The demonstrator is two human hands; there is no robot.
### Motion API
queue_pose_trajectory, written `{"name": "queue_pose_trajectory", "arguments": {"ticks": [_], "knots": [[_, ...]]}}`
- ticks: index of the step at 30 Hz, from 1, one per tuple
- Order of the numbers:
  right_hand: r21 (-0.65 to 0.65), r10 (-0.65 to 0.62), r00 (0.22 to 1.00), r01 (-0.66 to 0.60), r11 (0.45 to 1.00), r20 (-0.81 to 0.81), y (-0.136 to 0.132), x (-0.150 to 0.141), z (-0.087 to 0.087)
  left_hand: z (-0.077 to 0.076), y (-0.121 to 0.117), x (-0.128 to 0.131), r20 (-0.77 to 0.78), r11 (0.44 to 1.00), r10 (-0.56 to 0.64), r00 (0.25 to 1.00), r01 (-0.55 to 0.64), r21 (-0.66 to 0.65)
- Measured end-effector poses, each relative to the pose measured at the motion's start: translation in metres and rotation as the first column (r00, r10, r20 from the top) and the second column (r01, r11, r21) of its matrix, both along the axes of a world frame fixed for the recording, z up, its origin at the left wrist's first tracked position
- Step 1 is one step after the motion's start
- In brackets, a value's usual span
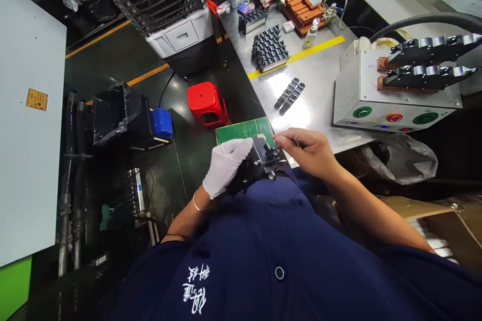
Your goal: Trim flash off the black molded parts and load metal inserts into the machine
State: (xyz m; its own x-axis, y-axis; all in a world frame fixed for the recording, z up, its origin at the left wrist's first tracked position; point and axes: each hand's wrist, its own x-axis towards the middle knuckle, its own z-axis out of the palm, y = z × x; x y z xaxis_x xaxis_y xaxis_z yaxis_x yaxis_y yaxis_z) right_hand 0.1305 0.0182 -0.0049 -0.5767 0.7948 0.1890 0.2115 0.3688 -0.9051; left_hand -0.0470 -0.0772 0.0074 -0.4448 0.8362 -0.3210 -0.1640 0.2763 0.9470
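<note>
My left hand [228, 163], in a white glove, is closed on a black moulded plastic part [265, 154] close to my body. Small round pins and metal-looking ends stick out from the part's right side. My right hand [309, 150] is bare, its thumb and forefinger pinched together just right of the part. Something small and shiny shows among its fingers, too small to name. Partly hidden behind the part and my left hand lies a green board [243, 129].
On the steel bench [312, 90] are two black strips [289, 95], stacked black parts [269, 49], an orange fixture [305, 7] and a small bottle [311, 35]. A control box [395, 95] with buttons stands right. A red stool [206, 100] is on the floor.
</note>
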Motion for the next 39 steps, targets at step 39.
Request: {"name": "queue_pose_trajectory", "arguments": {"ticks": [39], "knots": [[0.090, 0.187, 0.982, -0.184, 0.979, -0.021, -0.017, 0.006, 0.001, 0.001, -0.004, 0.003, -0.157, 0.985, -0.172, 0.972, 0.166, -0.054]]}}
